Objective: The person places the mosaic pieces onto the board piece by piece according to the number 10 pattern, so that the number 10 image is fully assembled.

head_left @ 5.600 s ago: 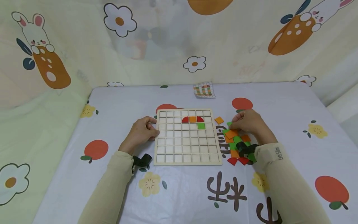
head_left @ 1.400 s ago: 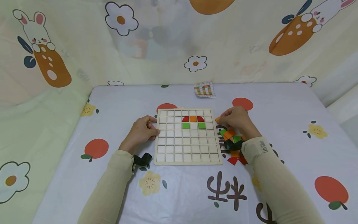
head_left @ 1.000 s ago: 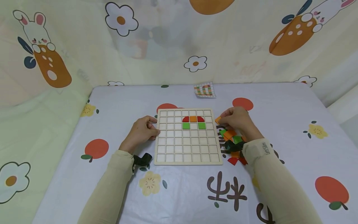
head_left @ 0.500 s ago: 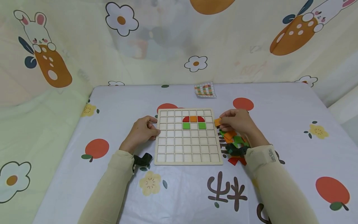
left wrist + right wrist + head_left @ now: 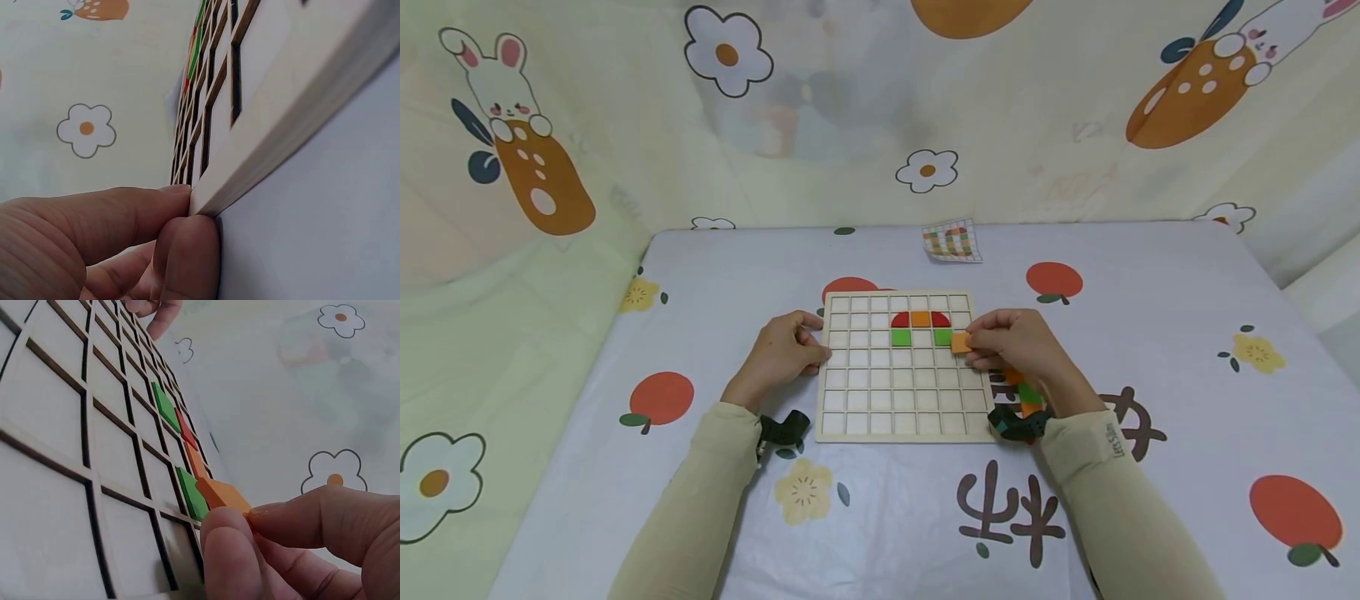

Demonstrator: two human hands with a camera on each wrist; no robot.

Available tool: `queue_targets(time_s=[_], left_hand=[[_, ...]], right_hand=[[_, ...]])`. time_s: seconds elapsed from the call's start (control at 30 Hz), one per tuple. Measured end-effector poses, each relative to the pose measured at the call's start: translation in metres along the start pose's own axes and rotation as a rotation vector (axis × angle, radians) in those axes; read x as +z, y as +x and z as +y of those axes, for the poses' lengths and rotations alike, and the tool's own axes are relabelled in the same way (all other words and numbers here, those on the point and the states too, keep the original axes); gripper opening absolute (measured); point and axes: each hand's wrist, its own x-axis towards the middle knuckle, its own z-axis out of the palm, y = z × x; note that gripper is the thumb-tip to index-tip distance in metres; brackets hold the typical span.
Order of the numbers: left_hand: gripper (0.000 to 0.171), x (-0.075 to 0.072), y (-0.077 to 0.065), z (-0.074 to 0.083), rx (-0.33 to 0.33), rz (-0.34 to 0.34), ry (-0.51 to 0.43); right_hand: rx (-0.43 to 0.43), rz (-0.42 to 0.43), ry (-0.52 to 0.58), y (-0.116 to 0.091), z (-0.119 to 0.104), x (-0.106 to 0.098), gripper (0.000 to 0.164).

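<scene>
A pale wooden grid board (image 5: 878, 402) lies flat on the table in the head view. Its upper cells hold an orange square tile (image 5: 921, 319) between two red quarter-round tiles (image 5: 900, 320), with two green square tiles (image 5: 901, 337) one row below. My left hand (image 5: 778, 354) pinches the board's left edge; the left wrist view shows thumb and finger (image 5: 194, 256) against the wooden rim. Between thumb and fingers, my right hand (image 5: 1022, 354) holds another orange square tile (image 5: 960, 343) above the board, right of the right green tile. In the right wrist view this orange tile (image 5: 224, 495) is tilted.
Loose orange and green tiles (image 5: 1028, 393) lie right of the board, partly hidden under the right hand and wrist camera (image 5: 1018, 422). Behind the board lies a small printed pattern card (image 5: 952, 242). A printed curtain (image 5: 820, 125) hangs at the table's back edge.
A second green tile now sits in the board's left green position. My right hand picked up the orange tile beside the board and moved it left over the grid. The left hand stayed put.
</scene>
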Motion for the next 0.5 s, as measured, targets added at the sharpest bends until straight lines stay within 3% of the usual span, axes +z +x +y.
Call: queue_targets(time_s=[0.5], left_hand=[[0.044,0.000,0.004,-0.004,-0.005,-0.002,-0.012]], right_hand=[[-0.006,-0.029,-0.012,-0.001,0.005,0.012,0.030]])
